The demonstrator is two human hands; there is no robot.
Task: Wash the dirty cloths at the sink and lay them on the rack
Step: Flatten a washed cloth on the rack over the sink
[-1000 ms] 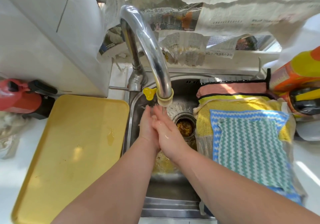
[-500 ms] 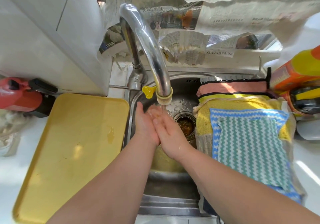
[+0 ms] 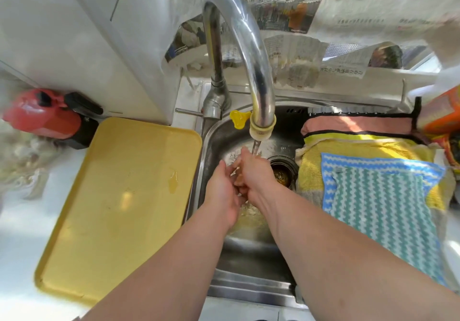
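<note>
Steel sink nearest. Over its basin, left hand and right hand pressed together, fingers loose, gripping nothing, under the tap stream. Spread across the sink's right side: teal zigzag cloth atop yellow cloth, pink cloth beyond.

Sink: stainless steel bowl, wet, with brownish residue on its floor. The drain sits at centre-right and holds dark debris.

Three cloths lie spread flat over the right side of the bowl, overlapping one another.
- Pink cloth: black edging, farthest back.
- Yellow cloth: terry texture, partly over the pink one.
- Zigzag cloth: blue and green on white, on top and nearest.

Their support is covered and is presumably the rack.
</note>
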